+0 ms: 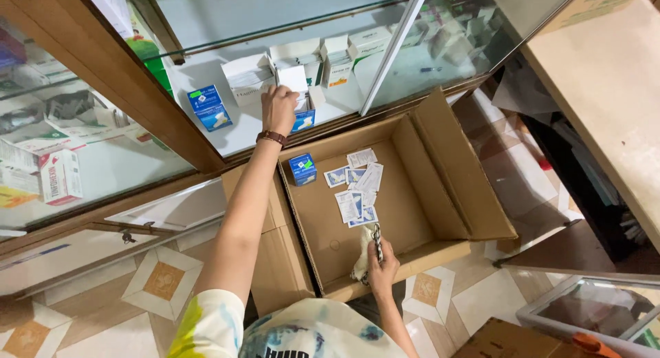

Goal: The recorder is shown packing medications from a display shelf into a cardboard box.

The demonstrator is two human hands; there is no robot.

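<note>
At the near edge of the open cardboard box (440, 193), the right hand (382, 264) is closed around a pale cloth (363, 251). Flat sachets (357, 187) and a small blue carton (302, 169) lie toward the box's far edge. Beyond, on the cabinet shelf (240, 135), the left hand (279, 109) grips a white packet (292, 78).

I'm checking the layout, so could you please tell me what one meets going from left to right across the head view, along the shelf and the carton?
Red and white box → blue box on the shelf → left hand on a white box → small blue box in the carton → loose sachets → cardboard carton's right flap.
</note>
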